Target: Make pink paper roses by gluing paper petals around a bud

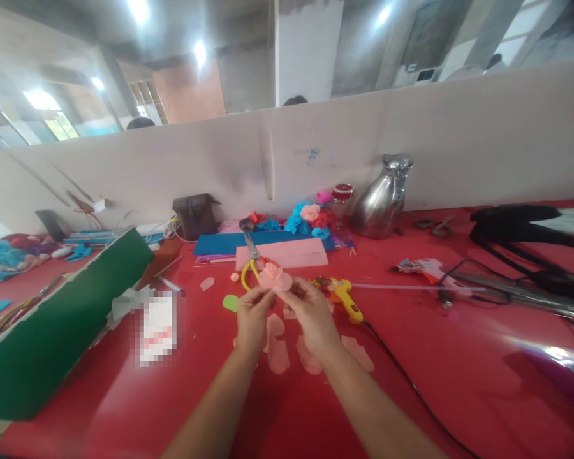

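Between both hands, just above the red table, is a pink paper flower (274, 275) with layered petals. My left hand (254, 313) pinches its base from the left. My right hand (312, 312) grips it from the right, thumb and fingers at the lower petal. Loose pink paper petals (278, 357) lie on the table beneath the hands. Scissors with yellow handles (247, 274) rest just behind the flower, partly covered by it. Right of my right hand lies a yellow glue gun (349, 303) with a glue stick in its back and a black cord.
Blue and pink paper sheets (296, 256) lie behind the hands, with finished paper flowers (310, 217) beyond. A steel jug (380, 201) and a lidded jar (342, 199) stand near the partition. A green box (71, 319) is at left; a second glue gun (428, 271) lies at right.
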Action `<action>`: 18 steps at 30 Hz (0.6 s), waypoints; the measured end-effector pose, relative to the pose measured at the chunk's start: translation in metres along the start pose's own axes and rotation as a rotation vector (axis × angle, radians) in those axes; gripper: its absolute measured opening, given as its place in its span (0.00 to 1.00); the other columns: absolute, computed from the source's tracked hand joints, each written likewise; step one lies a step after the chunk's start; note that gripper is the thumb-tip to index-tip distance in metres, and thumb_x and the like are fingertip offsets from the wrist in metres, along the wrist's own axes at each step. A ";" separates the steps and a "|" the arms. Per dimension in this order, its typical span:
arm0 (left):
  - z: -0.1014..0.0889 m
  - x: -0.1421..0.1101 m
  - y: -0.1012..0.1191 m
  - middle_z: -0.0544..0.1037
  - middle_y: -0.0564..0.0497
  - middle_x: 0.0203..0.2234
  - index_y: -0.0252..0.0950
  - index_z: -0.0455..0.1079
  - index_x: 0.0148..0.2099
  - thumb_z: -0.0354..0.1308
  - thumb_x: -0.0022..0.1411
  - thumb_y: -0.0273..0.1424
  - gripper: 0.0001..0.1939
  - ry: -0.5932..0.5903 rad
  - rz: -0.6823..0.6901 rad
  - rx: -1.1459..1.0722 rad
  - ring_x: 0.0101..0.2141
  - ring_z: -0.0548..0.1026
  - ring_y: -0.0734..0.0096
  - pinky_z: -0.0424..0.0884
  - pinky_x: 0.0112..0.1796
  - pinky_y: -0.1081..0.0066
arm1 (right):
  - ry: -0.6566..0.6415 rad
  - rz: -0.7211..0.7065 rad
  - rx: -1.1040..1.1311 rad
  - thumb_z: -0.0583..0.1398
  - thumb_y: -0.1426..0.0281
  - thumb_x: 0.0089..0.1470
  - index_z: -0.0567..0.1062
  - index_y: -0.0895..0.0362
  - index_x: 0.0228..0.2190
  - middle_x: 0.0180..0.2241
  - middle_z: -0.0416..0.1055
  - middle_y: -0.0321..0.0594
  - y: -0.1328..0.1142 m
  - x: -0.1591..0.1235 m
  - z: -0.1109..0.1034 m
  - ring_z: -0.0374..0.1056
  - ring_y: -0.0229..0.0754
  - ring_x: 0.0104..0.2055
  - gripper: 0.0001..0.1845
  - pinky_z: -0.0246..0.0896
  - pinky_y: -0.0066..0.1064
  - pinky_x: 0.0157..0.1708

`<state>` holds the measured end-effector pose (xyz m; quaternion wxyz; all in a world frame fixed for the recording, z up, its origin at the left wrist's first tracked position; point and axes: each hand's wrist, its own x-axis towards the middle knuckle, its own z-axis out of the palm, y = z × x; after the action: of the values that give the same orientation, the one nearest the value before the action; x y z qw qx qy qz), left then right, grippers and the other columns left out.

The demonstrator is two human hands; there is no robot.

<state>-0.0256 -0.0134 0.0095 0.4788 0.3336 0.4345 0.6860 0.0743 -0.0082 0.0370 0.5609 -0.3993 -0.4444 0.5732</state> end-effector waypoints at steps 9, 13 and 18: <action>-0.002 0.000 0.001 0.68 0.56 0.17 0.34 0.74 0.25 0.63 0.47 0.30 0.04 -0.039 0.033 0.058 0.23 0.62 0.78 0.59 0.27 0.75 | -0.039 -0.015 0.061 0.67 0.68 0.38 0.75 0.54 0.29 0.24 0.70 0.32 -0.006 -0.002 0.001 0.60 0.34 0.24 0.11 0.52 0.27 0.23; -0.002 0.000 -0.001 0.69 0.56 0.18 0.34 0.73 0.26 0.63 0.48 0.30 0.04 -0.059 0.043 0.060 0.23 0.63 0.77 0.59 0.28 0.75 | -0.079 0.023 0.172 0.64 0.66 0.43 0.74 0.55 0.31 0.20 0.66 0.31 -0.007 -0.004 0.001 0.57 0.32 0.20 0.10 0.47 0.25 0.19; -0.006 0.002 0.000 0.70 0.56 0.19 0.34 0.74 0.27 0.61 0.50 0.29 0.04 -0.043 0.072 0.111 0.24 0.64 0.77 0.61 0.30 0.76 | -0.076 0.031 0.270 0.60 0.66 0.48 0.73 0.55 0.33 0.19 0.65 0.32 -0.007 -0.003 -0.003 0.59 0.33 0.21 0.09 0.47 0.25 0.20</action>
<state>-0.0314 -0.0134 0.0068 0.4438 0.3898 0.4491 0.6704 0.0796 -0.0113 0.0424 0.5832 -0.3050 -0.3778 0.6512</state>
